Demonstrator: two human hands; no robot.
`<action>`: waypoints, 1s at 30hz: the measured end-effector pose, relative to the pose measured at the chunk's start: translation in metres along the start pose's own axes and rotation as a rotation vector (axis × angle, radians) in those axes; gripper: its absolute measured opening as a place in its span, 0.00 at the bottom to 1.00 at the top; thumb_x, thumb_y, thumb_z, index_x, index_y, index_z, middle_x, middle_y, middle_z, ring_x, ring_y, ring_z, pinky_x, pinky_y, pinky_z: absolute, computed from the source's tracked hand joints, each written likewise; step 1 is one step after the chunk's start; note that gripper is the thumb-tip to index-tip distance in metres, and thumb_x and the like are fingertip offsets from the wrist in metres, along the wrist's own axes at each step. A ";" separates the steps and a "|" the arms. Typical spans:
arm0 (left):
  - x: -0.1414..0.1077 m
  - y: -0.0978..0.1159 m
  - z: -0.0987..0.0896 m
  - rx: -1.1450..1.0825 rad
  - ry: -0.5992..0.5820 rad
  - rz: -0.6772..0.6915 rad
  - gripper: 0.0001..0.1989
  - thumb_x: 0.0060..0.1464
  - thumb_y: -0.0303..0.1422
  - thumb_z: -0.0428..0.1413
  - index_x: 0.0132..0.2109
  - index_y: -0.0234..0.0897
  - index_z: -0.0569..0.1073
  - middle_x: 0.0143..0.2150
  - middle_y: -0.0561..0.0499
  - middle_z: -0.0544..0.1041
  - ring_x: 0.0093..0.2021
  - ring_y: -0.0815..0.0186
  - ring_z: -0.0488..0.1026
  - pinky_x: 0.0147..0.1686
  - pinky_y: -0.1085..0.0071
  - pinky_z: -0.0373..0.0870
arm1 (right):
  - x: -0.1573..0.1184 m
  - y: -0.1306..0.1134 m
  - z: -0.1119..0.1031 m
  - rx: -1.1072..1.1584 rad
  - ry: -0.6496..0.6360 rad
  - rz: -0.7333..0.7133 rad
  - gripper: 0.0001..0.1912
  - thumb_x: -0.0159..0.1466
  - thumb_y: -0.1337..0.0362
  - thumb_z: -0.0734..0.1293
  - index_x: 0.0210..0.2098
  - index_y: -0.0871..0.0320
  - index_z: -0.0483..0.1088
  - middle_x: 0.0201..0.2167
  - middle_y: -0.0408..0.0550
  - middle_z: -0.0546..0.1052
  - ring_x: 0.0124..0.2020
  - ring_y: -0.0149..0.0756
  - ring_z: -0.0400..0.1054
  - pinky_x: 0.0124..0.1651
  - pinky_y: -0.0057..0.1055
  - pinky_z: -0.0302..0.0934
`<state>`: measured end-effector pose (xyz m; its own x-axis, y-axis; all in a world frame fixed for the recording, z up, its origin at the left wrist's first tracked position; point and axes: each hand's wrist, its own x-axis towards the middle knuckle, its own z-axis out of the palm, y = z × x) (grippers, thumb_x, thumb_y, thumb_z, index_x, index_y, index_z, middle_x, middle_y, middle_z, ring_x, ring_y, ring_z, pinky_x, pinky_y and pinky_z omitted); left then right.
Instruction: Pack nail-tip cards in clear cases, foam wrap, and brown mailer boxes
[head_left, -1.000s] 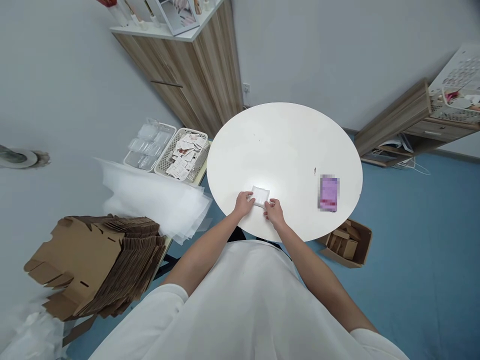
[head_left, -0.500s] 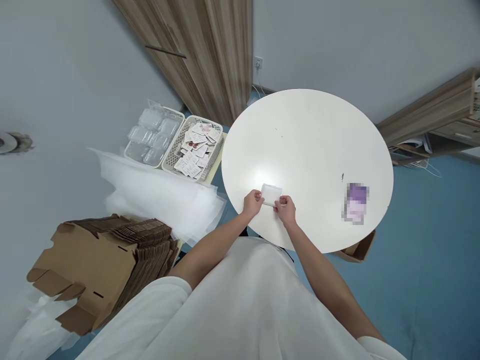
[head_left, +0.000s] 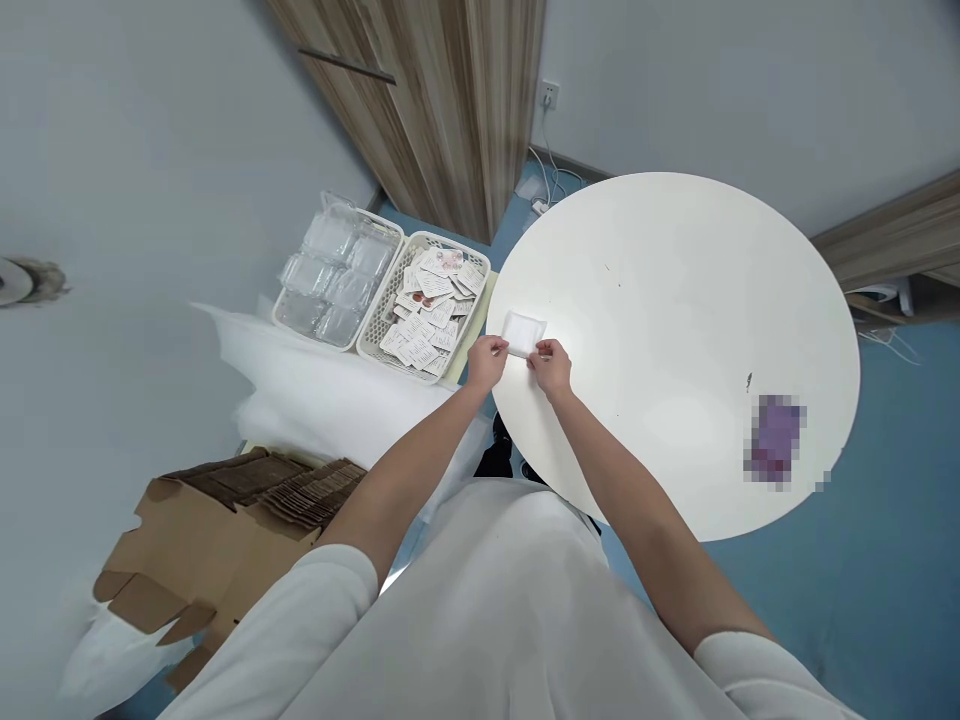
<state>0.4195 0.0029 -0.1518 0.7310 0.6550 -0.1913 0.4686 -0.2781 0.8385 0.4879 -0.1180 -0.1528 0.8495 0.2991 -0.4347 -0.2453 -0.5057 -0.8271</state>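
Note:
A small white, flat, squarish packet (head_left: 523, 334) is held between my two hands over the near left edge of the round white table (head_left: 675, 300). My left hand (head_left: 488, 361) pinches its lower left corner. The fingers of my right hand (head_left: 551, 366) are closed on its lower right corner. Just left of my hands, a white basket (head_left: 367, 345) holds many small printed cards (head_left: 427, 310). Beside it, another basket (head_left: 300, 338) is filled with clear plastic packs (head_left: 330, 275).
White foam sheets (head_left: 322, 385) lie in front of the baskets. Folded brown cardboard boxes (head_left: 202, 550) are stacked at the lower left. A blurred purple item (head_left: 776, 435) lies at the table's right side. A wooden cabinet (head_left: 450, 100) stands behind.
The view has shifted, so the table sits further right in it. My hands and the packet have moved left and away from me, closer to the card basket.

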 end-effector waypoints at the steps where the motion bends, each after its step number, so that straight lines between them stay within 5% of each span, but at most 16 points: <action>1: 0.004 -0.001 -0.002 -0.011 0.000 0.023 0.08 0.46 0.24 0.52 0.35 0.34 0.73 0.42 0.47 0.72 0.42 0.67 0.70 0.46 0.69 0.68 | 0.004 -0.003 0.002 -0.005 -0.004 -0.011 0.10 0.51 0.65 0.61 0.35 0.55 0.62 0.36 0.43 0.68 0.27 0.28 0.67 0.39 0.32 0.63; 20: -0.017 -0.005 -0.002 -0.083 -0.048 0.046 0.21 0.47 0.28 0.54 0.51 0.40 0.66 0.59 0.46 0.60 0.58 0.61 0.57 0.56 0.63 0.57 | -0.018 0.004 -0.014 0.034 -0.094 -0.039 0.27 0.52 0.60 0.63 0.51 0.52 0.54 0.53 0.51 0.59 0.34 0.30 0.66 0.42 0.35 0.62; 30: -0.095 0.000 0.010 -0.078 -0.015 -0.056 0.20 0.49 0.31 0.52 0.51 0.39 0.63 0.55 0.45 0.62 0.55 0.62 0.61 0.52 0.65 0.61 | -0.080 0.048 -0.074 0.009 -0.139 -0.032 0.25 0.52 0.59 0.62 0.49 0.54 0.57 0.47 0.50 0.65 0.31 0.29 0.66 0.41 0.37 0.63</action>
<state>0.3552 -0.0664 -0.1383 0.7124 0.6572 -0.2462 0.4691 -0.1850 0.8635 0.4424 -0.2258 -0.1313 0.7844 0.4243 -0.4525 -0.2239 -0.4866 -0.8444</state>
